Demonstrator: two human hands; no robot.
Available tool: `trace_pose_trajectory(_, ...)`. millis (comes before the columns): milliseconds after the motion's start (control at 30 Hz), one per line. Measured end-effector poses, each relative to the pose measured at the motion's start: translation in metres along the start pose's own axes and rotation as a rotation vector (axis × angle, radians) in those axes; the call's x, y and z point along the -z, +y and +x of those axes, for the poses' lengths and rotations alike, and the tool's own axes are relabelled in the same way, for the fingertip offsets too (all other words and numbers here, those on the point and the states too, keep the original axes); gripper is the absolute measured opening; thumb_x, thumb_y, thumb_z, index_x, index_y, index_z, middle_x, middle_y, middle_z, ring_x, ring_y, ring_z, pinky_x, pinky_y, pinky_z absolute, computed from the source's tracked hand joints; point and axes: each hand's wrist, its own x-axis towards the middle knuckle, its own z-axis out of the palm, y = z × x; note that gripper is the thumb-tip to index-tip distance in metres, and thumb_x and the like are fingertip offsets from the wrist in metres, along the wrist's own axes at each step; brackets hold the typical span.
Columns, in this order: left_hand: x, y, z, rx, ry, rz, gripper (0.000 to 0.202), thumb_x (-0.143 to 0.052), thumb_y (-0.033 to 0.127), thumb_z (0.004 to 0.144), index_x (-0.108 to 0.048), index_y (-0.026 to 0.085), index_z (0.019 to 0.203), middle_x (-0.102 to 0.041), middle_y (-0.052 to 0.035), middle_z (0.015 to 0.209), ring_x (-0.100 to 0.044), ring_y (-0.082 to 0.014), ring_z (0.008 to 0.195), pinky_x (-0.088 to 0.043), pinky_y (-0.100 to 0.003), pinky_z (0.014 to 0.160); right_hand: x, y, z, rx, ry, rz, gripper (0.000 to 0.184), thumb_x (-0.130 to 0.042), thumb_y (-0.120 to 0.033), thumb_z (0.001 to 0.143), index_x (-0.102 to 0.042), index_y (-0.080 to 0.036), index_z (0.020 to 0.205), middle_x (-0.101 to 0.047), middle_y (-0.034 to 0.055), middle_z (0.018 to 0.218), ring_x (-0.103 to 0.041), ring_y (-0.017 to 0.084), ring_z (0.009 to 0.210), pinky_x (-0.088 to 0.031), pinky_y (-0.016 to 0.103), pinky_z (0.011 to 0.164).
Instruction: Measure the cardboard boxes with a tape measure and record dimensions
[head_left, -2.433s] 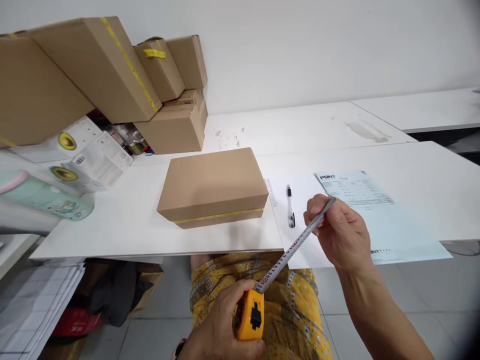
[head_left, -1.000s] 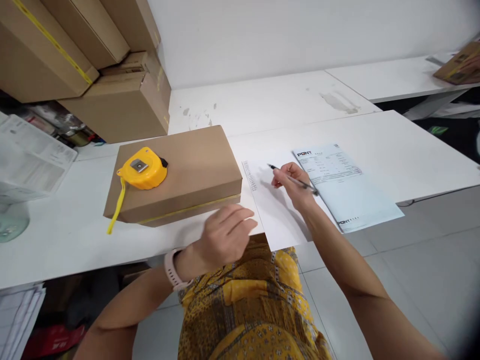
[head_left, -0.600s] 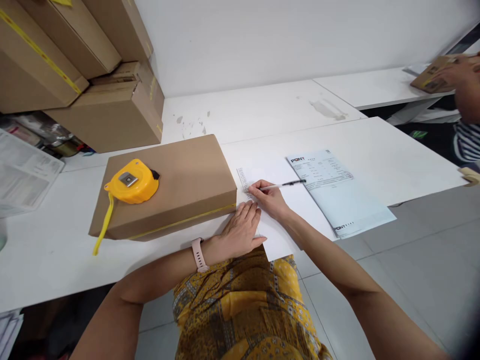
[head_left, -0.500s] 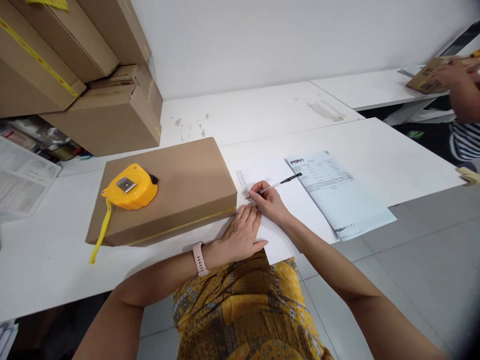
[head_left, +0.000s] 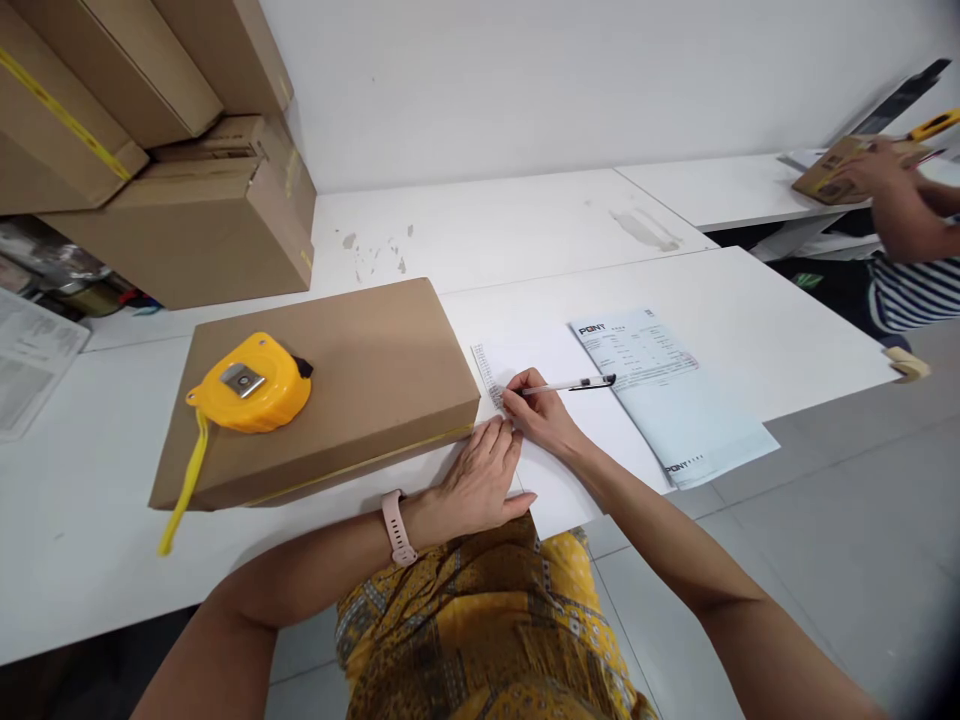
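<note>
My right hand grips a pen with its tip down at the written edge of a white sheet of paper. Small handwriting runs along that sheet's left side. My left hand lies flat, fingers stretched out, over the paper's near left edge, just below my right hand. On the left, close to my left fingertips, is a closed cardboard box. A yellow tape measure with a yellow strap rests on top of it. A pale blue printed form lies against the sheet's right side.
Large cardboard boxes are stacked at the back left. A printed sheet lies at the left edge. The white table ends on the right above a tiled floor. Farther right, another person's hands hold a small box.
The pen's upper end has swung lower and toward the right, its tip staying on the paper. My left hand has barely moved. The view has shifted slightly.
</note>
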Motion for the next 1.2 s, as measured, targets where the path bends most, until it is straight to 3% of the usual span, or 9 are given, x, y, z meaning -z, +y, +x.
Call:
trace_pose_trajectory(100,0.0028,0.0001,0.0006,-0.004,-0.005,0.012,0.083,-0.055,0.061,0.092,-0.046,-0.006,0.141,-0.051,-0.0331,0.146,-0.046,-0.0426,0.14,-0.03,-0.051,0.119,0.0005,0.0,0.0016,-0.024,0.014,-0.017,0.032,-0.068,-0.051,0.084,-0.052,-0.023,0.083,-0.05,-0.0053,0.063,-0.045,0.012,0.056,-0.035,0.027,0.053)
trace_pose_trajectory(233,0.0034,0.0,0.0005,-0.011,-0.015,0.018,0.084,-0.054,0.061,0.093,-0.044,-0.006,0.143,-0.051,-0.0326,0.147,-0.047,-0.0423,0.139,-0.03,-0.051,0.119,0.0,-0.0039,0.0001,-0.013,0.051,-0.101,0.029,-0.066,-0.044,0.085,-0.049,-0.023,0.073,-0.044,-0.0064,0.057,-0.04,0.011,0.053,-0.031,0.027,0.05)
trace_pose_trajectory(1200,0.0049,0.0001,-0.0011,-0.006,-0.017,-0.049,0.082,-0.055,0.058,0.095,-0.041,-0.006,0.145,-0.049,-0.0328,0.148,-0.043,-0.0419,0.142,-0.029,-0.051,0.12,-0.0001,0.0004,-0.0034,0.021,-0.004,-0.217,0.027,-0.061,-0.043,0.089,-0.05,-0.024,0.075,-0.05,-0.0045,0.056,-0.047,0.013,0.052,-0.035,0.028,0.051)
